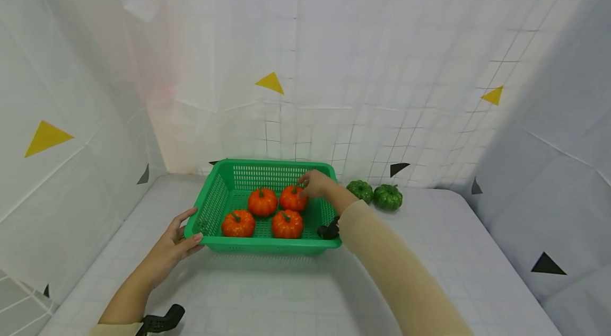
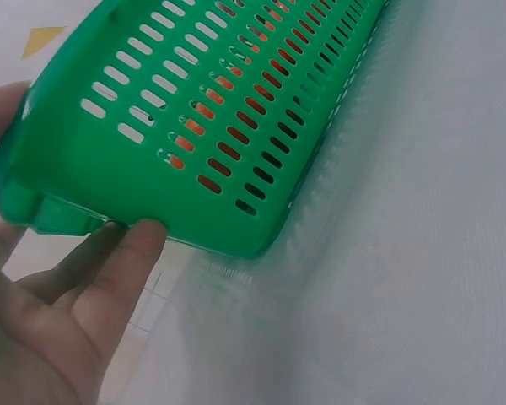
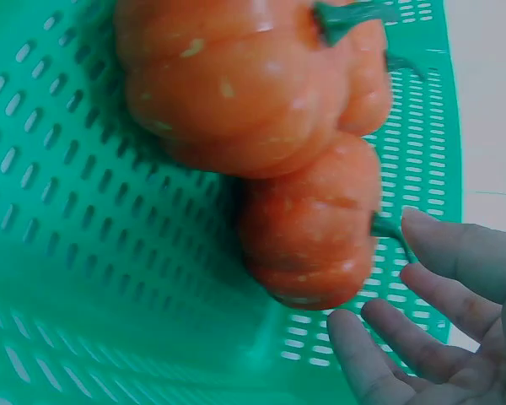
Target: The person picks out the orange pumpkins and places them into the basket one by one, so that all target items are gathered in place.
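Note:
A green plastic basket [image 1: 267,240] with slotted walls holds several small orange pumpkins, among them a front-left pumpkin [image 1: 238,223] and a back-right pumpkin [image 1: 293,199]. My left hand [image 1: 173,243] grips the basket's left end near the front corner, thumb at the rim; the left wrist view shows the fingers [image 2: 135,261] against its outer wall. Reaching over the right side, my right hand [image 1: 315,185] is at the back-right pumpkin. In the right wrist view its fingers [image 3: 413,342] are spread beside a pumpkin [image 3: 312,228], the thumb near the green stem; contact is unclear.
Two green pumpkins [image 1: 387,197] sit on the white table [image 1: 429,251] just right of the basket. White sheeting [image 1: 305,60] with yellow and black triangles surrounds the table at the back and sides. A black device [image 1: 164,320] is strapped to the left wrist.

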Tool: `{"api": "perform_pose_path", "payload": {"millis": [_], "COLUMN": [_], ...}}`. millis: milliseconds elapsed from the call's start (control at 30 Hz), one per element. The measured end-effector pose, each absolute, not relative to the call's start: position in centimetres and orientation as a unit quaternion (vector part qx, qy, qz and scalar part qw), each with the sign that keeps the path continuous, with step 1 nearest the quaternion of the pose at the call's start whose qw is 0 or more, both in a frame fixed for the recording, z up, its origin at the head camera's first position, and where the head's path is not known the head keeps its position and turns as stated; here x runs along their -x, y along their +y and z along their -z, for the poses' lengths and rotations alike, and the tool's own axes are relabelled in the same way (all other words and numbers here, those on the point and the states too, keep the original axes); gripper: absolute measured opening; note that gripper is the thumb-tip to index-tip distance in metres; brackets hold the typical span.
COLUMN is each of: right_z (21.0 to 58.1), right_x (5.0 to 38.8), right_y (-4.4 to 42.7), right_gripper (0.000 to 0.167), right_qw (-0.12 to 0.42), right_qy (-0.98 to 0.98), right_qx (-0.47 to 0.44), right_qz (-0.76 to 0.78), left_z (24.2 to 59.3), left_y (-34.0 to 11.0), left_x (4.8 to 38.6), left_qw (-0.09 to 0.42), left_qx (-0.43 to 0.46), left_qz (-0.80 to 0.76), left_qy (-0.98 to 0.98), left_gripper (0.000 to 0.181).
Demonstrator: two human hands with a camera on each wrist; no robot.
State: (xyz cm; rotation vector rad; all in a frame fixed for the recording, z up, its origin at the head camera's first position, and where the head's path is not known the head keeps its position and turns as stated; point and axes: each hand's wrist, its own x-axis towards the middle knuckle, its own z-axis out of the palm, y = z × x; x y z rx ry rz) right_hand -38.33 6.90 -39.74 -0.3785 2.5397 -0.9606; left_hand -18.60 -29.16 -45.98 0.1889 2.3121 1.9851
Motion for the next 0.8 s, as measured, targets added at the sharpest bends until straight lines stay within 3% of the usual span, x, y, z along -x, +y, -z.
{"api": "perform_pose_path", "payload": {"millis": [433, 800], "right_z": [34.5, 33.6], "right_x": [35.4, 33.8], "right_y": [8.4, 10.1], "right_gripper": [0.053, 0.050], "right_qw": [0.217, 0.191], "right_qy": [0.897, 0.918], "right_qx": [0.171, 0.209], "right_qz": [0.344, 0.276], "left_z": [45.8, 45.7], "left_y": [-29.1, -29.1], "left_x": [18.5, 18.4], "left_qw": [0.045, 0.048], "left_qx": [-0.065, -0.056], "left_qz": [-0.648, -0.640], "left_qy": [0.758, 0.765], "left_gripper": [0.078, 0.079]}}
